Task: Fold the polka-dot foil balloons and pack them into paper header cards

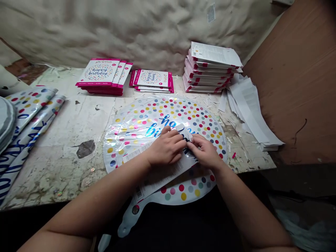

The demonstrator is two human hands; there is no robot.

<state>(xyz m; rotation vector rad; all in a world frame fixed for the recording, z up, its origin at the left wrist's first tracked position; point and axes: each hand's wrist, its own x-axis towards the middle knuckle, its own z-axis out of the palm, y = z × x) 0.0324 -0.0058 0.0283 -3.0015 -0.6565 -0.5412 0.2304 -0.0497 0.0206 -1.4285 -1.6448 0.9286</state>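
Observation:
A flat, unfilled foil balloon (207, 120) with coloured dots and blue "happy birthday" lettering lies on the table, its tail hanging over the front edge. Across it, at a slant, lies a white printed paper packet (162, 176). My left hand (168, 147) presses on the packet with its fingers curled over the upper end. At that same end my right hand (206, 151) pinches a small folded foil piece (184, 132) with dark blue marks. Fingers partly hide where the foil piece and packet meet.
Pink-and-white "happy birthday" packets (98, 71) stand stacked at the back left, with a smaller pile (152, 77) beside them. A tall packet stack (214, 68) and loose white paper strips (252, 112) are on the right. More dotted foil balloons (31, 115) lie at left.

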